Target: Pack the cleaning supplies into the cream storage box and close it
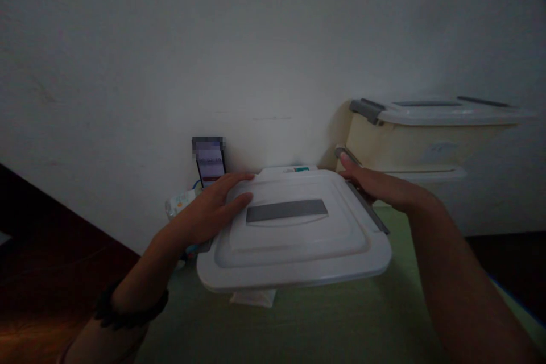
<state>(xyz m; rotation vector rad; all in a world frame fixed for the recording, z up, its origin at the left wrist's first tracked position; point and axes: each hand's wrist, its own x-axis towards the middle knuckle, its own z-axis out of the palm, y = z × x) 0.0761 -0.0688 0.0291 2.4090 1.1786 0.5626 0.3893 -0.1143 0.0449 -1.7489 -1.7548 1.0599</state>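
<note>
A white plastic storage-box lid (294, 239) with a grey strip across its middle lies in front of me, over a box I can barely see. My left hand (211, 210) rests flat on the lid's left side, fingers stretched out across the top. My right hand (375, 187) is at the lid's right edge, by the grey latch (367, 207), with its fingers curled along the rim. A dark band sits on my left wrist.
Two stacked cream boxes with white lids and grey latches (426, 136) stand at the right against the wall. A phone (210, 162) leans on the wall behind the lid, a small packet (179, 203) beside it. The surface is green (324, 324); dark floor lies left.
</note>
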